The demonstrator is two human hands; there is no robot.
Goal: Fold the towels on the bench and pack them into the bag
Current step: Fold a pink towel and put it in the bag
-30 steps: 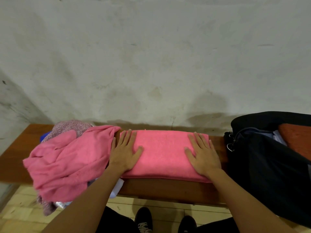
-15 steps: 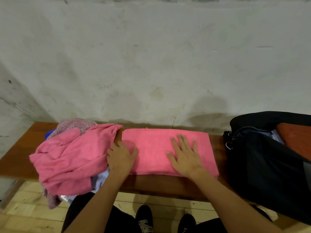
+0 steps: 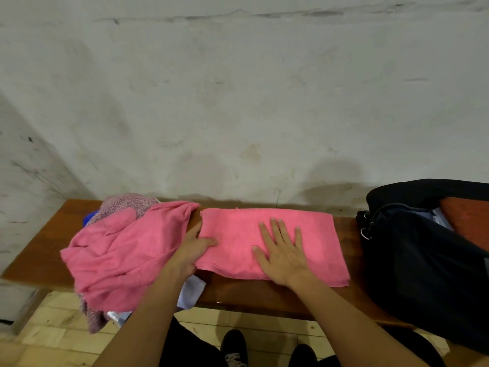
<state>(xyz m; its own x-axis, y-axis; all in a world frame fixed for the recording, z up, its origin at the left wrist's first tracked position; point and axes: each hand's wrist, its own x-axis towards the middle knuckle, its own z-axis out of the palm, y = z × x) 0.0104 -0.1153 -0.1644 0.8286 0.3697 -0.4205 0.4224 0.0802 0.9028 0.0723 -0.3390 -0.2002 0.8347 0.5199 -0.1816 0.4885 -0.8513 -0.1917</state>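
A folded pink towel (image 3: 312,234) lies flat on the wooden bench (image 3: 39,260). My right hand (image 3: 283,254) presses flat on its middle with fingers spread. My left hand (image 3: 190,250) grips the towel's left edge, thumb on top and fingers tucked under. To the left sits a heap of unfolded towels: a crumpled pink towel (image 3: 127,250) over a mottled mauve towel (image 3: 124,205). An open black bag (image 3: 423,266) stands at the right end of the bench, with a rust-red cloth (image 3: 468,221) inside it.
A stained pale wall (image 3: 238,102) rises directly behind the bench. White cloth (image 3: 191,291) hangs from the bench front below my left wrist. My black shoes (image 3: 234,348) stand on the pale wood floor (image 3: 53,340).
My left hand slid off the towel's top to its left edge and took hold of it. My right hand moved left from the right end to the towel's middle.
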